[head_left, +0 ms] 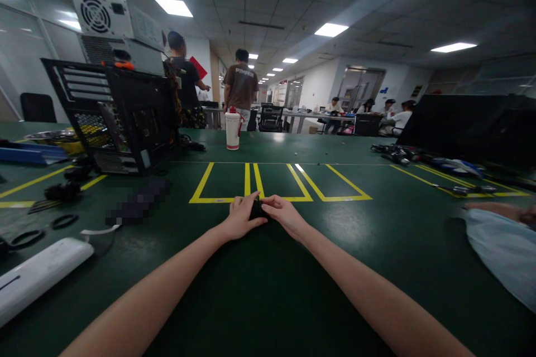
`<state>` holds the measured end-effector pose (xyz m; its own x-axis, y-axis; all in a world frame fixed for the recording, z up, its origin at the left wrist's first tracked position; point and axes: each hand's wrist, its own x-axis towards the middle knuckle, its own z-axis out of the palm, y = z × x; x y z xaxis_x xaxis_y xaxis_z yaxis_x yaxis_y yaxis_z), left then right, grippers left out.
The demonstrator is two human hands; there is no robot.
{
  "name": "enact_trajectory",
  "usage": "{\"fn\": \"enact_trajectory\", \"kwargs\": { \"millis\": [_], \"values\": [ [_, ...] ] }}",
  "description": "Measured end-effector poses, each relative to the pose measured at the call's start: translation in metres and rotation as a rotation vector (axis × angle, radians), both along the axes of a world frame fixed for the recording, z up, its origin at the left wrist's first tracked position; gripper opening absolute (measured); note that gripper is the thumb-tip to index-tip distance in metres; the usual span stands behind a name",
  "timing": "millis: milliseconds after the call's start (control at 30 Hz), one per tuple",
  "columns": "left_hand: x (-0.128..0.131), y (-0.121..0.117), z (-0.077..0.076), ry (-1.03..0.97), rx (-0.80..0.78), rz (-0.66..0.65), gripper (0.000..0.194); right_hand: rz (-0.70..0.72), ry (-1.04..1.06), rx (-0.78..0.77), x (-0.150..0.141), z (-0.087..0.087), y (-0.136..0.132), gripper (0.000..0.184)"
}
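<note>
Both hands meet in front of me, just on the near side of the yellow tape outlines on the green table. My left hand (242, 218) curls around a small black object (255, 210), with its thumb along the near side. From the right, my right hand (285, 215) pinches the same object's edge between thumb and fingertips. Fingers cover much of the object, so its exact kind cannot be made out. Yellow tape outlines (272, 199) lie just beyond my fingers.
An open black computer case (138, 117) with a power supply (103, 15) on top stands left. Ahead is a white cup (233, 131). A white device (46, 273) and black cables (62, 192) lie left. Another person's pale blue sleeve (498, 248) rests at right, near black cables (396, 153).
</note>
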<state>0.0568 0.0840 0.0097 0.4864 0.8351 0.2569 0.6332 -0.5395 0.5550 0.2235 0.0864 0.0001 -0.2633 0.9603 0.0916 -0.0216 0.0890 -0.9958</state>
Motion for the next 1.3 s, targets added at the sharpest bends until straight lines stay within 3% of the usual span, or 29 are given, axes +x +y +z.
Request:
{"fn": "enact_trajectory", "kwargs": {
  "millis": [200, 333, 533, 833, 1100, 1300],
  "values": [
    [0.000, 0.000, -0.004, -0.088, -0.011, -0.008, 0.074, -0.082, -0.068, -0.029, -0.003, -0.003, 0.002, 0.034],
    [-0.004, 0.006, -0.008, -0.209, -0.077, 0.006, 0.082, -0.058, -0.088, -0.021, -0.003, -0.001, 0.000, 0.030],
    [-0.008, 0.011, -0.008, -0.258, -0.107, -0.035, 0.067, -0.003, 0.006, 0.002, -0.001, 0.002, -0.004, 0.031],
    [-0.009, 0.011, -0.006, -0.224, -0.101, -0.041, 0.067, -0.063, -0.063, -0.055, -0.003, 0.003, -0.004, 0.027],
    [-0.008, 0.010, -0.005, -0.226, -0.109, -0.020, 0.066, 0.038, -0.010, -0.063, 0.000, 0.009, -0.006, 0.029],
    [-0.008, 0.008, -0.004, -0.210, -0.123, 0.003, 0.066, -0.027, -0.028, -0.092, -0.002, 0.009, -0.005, 0.025]
  ]
}}
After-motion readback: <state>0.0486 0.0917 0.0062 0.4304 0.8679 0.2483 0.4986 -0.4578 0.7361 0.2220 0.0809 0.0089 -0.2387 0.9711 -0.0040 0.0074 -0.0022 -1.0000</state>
